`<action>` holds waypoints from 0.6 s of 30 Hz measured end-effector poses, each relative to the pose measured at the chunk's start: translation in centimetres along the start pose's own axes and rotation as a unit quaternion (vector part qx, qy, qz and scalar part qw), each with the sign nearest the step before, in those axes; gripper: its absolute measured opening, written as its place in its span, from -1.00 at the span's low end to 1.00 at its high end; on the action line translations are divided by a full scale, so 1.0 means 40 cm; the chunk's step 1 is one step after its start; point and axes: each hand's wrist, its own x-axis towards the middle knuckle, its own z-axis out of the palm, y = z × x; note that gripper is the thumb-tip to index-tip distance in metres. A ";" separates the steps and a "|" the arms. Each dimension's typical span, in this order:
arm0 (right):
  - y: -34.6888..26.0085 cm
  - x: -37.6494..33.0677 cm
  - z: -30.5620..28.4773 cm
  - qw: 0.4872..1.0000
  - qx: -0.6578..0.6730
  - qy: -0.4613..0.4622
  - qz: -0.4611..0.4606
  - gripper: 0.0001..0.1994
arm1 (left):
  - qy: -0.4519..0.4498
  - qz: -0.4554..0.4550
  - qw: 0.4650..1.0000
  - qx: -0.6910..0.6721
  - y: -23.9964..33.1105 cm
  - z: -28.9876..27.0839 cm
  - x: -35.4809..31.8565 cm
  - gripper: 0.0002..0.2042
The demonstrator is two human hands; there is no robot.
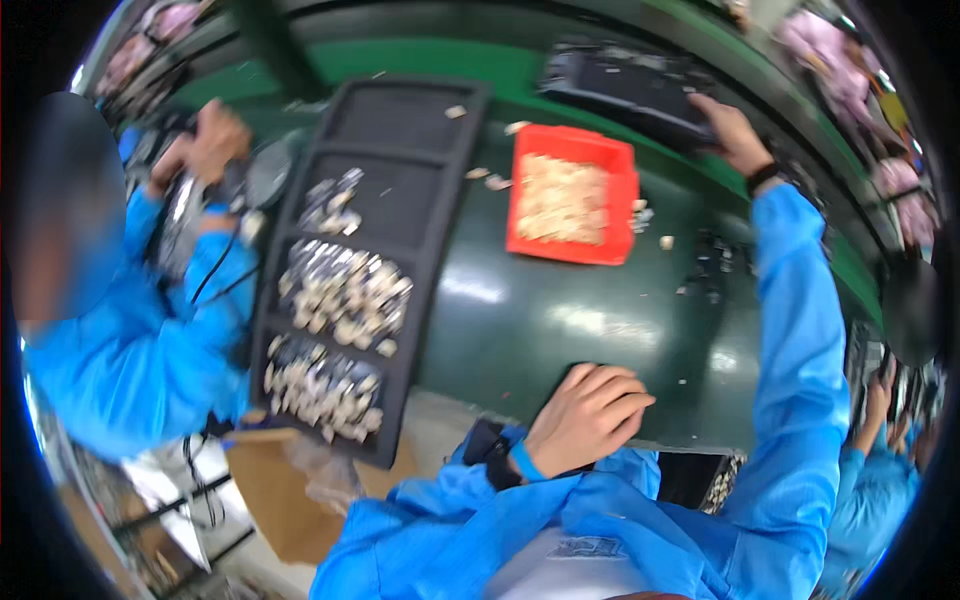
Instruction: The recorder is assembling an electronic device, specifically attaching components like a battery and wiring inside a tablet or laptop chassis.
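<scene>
A: How many trays?
B: 3. One red tray [620, 190] w/ pale bits, one long black tray [440, 180] w/ 4 boxes, one far black tray [620, 85].
A: Hands?
B: Right hand [728, 135] grabs far one; left hand [590, 415] curled on table edge [560, 330], holding nothing.

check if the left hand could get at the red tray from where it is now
Probably yes. The left hand rests curled at the near edge of the dark green belt, and only bare belt lies between it and the red tray. The right hand is off beyond it, on a black tray.
</scene>
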 end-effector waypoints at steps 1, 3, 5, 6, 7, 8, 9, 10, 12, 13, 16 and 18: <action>-0.031 0.024 -0.015 0.928 0.242 0.121 0.255 -0.65 | 0.003 0.022 1.000 -0.012 -0.001 0.016 0.000 -0.84; -0.074 0.020 -0.020 0.930 0.276 0.160 0.185 -0.69 | 0.017 0.037 0.999 -0.007 -0.011 0.014 -0.009 -0.85; -0.085 -0.010 -0.092 0.932 0.261 0.165 0.191 -0.72 | 0.017 0.050 0.998 -0.035 -0.007 0.013 -0.015 -0.86; -0.132 -0.046 -0.059 0.936 0.264 0.175 0.155 -0.71 | 0.036 0.046 0.998 -0.036 -0.013 0.010 -0.023 -0.87; -0.206 -0.111 -0.023 0.939 0.262 0.192 0.116 -0.71 | 0.043 0.053 0.997 -0.038 -0.021 0.009 -0.030 -0.87; -0.269 -0.179 -0.007 0.933 0.259 0.220 0.117 -0.70 | 0.054 0.045 0.997 -0.022 -0.023 0.007 -0.037 -0.87; -0.306 -0.241 -0.024 0.926 0.253 0.253 0.119 -0.69 | 0.062 0.040 0.997 -0.012 -0.020 0.008 -0.036 -0.87; -0.294 -0.302 -0.060 0.932 0.259 0.232 0.100 -0.68 | 0.052 0.040 0.998 -0.008 -0.015 0.005 -0.028 -0.87; -0.313 -0.444 -0.112 0.916 0.294 0.249 0.111 -0.69 | 0.039 0.053 0.998 0.016 -0.010 0.012 -0.009 -0.87; -0.329 -0.501 -0.122 0.909 0.304 0.256 0.126 -0.70 | 0.030 0.062 0.997 0.036 -0.008 0.014 -0.003 -0.87; -0.336 -0.565 -0.097 0.884 0.381 0.224 0.153 -0.73 | 0.015 0.057 0.993 0.105 0.002 0.006 -0.010 -0.85; -0.258 -0.537 -0.114 0.866 0.410 0.230 0.170 -0.74 | -0.001 0.044 0.993 0.107 0.011 0.022 0.002 -0.86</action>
